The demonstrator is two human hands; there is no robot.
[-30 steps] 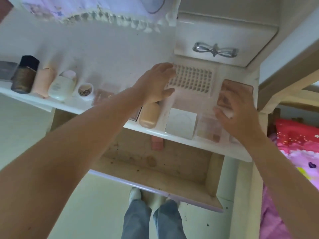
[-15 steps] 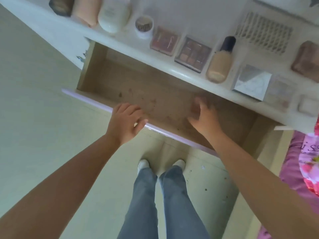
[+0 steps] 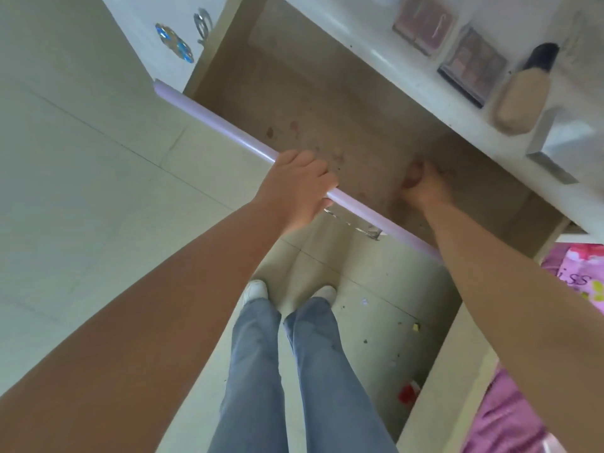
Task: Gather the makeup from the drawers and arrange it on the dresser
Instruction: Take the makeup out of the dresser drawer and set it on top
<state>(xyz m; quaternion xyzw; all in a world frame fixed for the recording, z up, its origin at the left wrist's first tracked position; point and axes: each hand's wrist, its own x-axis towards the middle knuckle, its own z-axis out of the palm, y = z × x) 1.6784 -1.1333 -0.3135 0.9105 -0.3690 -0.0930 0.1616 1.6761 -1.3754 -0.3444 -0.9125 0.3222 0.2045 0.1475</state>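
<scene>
Gripping the drawer front (image 3: 228,134), the left hand (image 3: 294,188) now steadies it while the right hand (image 3: 421,184), having left the dresser (image 3: 376,37), closes on a last small item, indistinct.

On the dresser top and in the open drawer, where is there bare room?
Drawer: bare floor from its back wall to the left hand on the front rail. Crowded: dresser edge, where two palettes and a bottle lie side by side.

Lilac drawer (image 3: 228,127), grey trousers (image 3: 258,371)
</scene>
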